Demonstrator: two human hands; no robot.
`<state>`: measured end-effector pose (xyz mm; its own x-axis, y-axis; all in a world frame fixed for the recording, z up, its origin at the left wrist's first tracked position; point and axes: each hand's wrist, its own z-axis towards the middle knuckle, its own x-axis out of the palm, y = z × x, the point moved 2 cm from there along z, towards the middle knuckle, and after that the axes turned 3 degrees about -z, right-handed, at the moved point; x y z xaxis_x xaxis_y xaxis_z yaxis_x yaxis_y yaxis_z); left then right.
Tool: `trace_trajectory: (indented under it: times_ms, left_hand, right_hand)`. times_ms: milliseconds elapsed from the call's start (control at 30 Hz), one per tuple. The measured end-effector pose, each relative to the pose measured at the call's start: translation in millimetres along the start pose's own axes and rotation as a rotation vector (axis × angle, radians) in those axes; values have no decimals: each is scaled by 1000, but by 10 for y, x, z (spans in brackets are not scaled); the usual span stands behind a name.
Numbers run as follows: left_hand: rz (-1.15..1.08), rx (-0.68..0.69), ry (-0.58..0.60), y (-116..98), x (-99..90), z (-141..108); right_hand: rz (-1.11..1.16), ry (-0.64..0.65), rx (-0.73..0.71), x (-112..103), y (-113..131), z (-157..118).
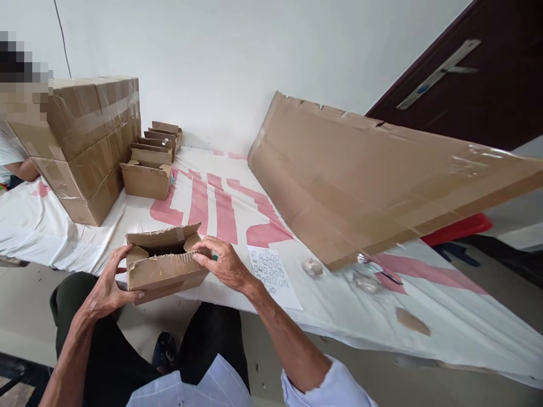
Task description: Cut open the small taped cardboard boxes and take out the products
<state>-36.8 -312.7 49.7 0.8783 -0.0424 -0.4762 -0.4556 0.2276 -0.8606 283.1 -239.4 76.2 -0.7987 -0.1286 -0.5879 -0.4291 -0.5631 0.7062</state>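
A small brown cardboard box (167, 277) with its top flaps up sits at the near edge of the table, tilted a little toward me. My left hand (106, 285) grips its left end, thumb along the front and fingers at the back corner. At the right end, my right hand (223, 260) pinches the torn front rim between thumb and fingers. The inside of the box is dark, so its contents cannot be made out. Just right of the box lies a white sheet (275, 277) with rows of small drawn shapes.
Taped cartons (93, 141) are stacked at the left, beside a row of open small boxes (146, 180). A large cardboard panel (373, 169) leans at the right. Clear plastic bags (367, 281) lie near it on the white-and-pink cloth (220, 212). Another person's arm (25, 169) shows far left.
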Motion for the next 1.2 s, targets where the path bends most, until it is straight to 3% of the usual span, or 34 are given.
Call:
trace_trajectory:
  times_ms: [233,367,533,667,933,1200]
  left_hand:
    - [-11,31,2,-35,-2,5]
    - [-13,33,14,-7,-3,9]
    - [-3,26,36,-8,-11,13]
    - [21,29,25,-2,-8,8]
    - [56,63,41,16,-8,28]
    - [138,158,69,-81,-40,137]
  right_hand:
    - [159,189,137,-135,73,80]
    - [8,125,132,-99,34,220]
    - [-497,-66,-197,-50,26,473]
    - [-617,39,-407,30,-64,644]
    - [-87,-10,-431,186,-157,718]
    - [192,24,-123,116,-91,768]
